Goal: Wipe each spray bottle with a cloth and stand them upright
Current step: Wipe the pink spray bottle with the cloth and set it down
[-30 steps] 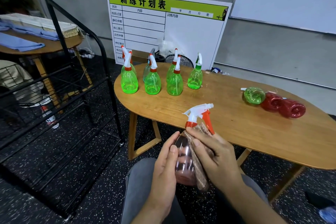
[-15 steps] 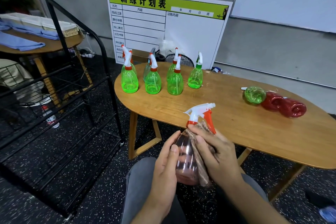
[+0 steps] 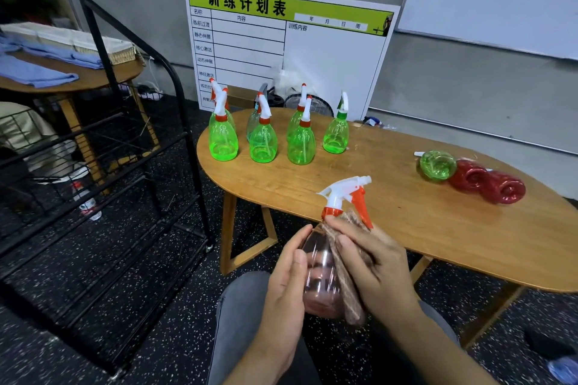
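seven clear green plastic spray bottles stand upright on the oval wooden table, three lie on their sides, while the left hand grips a clear pinkish bottle over the lap and the right hand presses a brown cloth to it.

The right side of the pink bottle is covered by the brown cloth and the right hand; its left side is partly screened by the left hand. Both forearms are cut off at the bottom edge. Behind the front row of green bottles, three more bottles are partly hidden. The spray heads of the two red bottles lying on the worktop cannot be seen. The worktop's right end runs out of frame. The small print on the planning board is not legible.
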### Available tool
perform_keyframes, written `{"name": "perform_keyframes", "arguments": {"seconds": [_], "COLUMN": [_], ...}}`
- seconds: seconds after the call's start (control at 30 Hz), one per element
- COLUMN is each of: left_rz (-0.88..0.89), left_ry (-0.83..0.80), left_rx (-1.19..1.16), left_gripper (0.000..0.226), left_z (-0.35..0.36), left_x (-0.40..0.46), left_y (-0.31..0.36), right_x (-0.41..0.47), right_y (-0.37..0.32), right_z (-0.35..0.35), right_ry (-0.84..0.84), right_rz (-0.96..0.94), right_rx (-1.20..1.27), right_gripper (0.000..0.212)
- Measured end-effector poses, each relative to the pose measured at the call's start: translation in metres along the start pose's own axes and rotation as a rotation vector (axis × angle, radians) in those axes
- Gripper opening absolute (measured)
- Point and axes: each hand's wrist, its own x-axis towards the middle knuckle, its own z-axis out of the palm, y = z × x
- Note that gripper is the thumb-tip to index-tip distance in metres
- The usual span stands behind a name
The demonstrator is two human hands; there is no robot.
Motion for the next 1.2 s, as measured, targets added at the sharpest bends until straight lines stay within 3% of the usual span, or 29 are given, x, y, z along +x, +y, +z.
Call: {"name": "perform_keyframes", "arguments": {"seconds": [0.17, 0.43, 0.6, 0.8, 0.9, 1.1, 1.2], "left_rz": [0.004, -0.019, -0.045, 0.022, 0.031, 0.028, 0.021], "left_ry": [-0.091, -0.112, -0.116, -0.123, -0.077, -0.005, -0.03], "left_rx": [-0.012, -0.064, -0.075, -0.033, -0.044, -0.061, -0.018], "left_gripper": [0.088, 0.07, 0.045, 0.069, 0.053, 0.049, 0.048], "left_z": [-0.005, -0.003, -0.005, -0.001, -0.002, -0.006, -0.006], "left_x": [0.0, 0.002, 0.004, 0.002, 0.002, 0.004, 0.004], "left_y": [0.001, -0.001, -0.004, -0.002, -0.003, -0.002, -0.003], "right_x": [0.004, 0.007, 0.011, 0.007, 0.001, -0.021, -0.014], "right_y": [-0.007, 0.003, 0.003, 0.003, 0.001, -0.006, 0.0], "right_z": [0.0, -0.009, -0.007, 0.0, 0.004, -0.001, -0.004], "right_ry": [-0.021, 0.026, 0.038, 0.008, -0.035, -0.224, -0.161], "right_rz": [0.058, 0.042, 0.058, 0.084, 0.001, -0.433, -0.417], "right_rx": [0.095, 0.058, 0.026, 0.027, -0.035, -0.271, -0.288], "right_gripper": [0.032, 0.031, 0.034, 0.032, 0.032, 0.03, 0.031]}}
